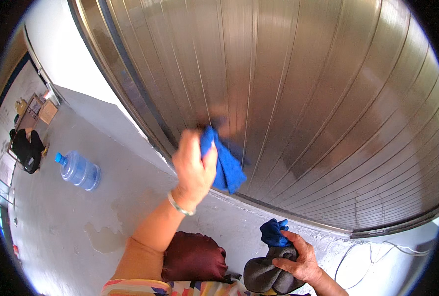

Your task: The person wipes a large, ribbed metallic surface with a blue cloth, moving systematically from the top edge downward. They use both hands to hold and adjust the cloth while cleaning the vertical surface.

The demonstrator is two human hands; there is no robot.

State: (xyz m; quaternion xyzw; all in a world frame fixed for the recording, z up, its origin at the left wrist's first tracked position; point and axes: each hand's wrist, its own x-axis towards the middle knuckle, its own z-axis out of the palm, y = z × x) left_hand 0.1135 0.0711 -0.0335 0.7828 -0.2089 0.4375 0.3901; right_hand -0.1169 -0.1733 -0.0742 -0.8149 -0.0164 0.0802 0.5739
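My left hand is closed on a blue cloth, held up against a tall brownish metal door or panel with narrow ribs. The cloth's loose end hangs to the right of my fingers, and a blurred reflection of the hand shows in the metal. Lower right, the fingers of my right hand pinch a second, bunched blue cloth. Its thumb lies over a dark grey soft thing, whose kind I cannot make out. A pale bracelet circles my left wrist.
A metal sill edges the panel's foot. Maroon fabric bulges between my arms. On the grey floor, a large blue water bottle lies at left, near a wet patch. Thin cable loops at right. Far left stands a black-draped chair.
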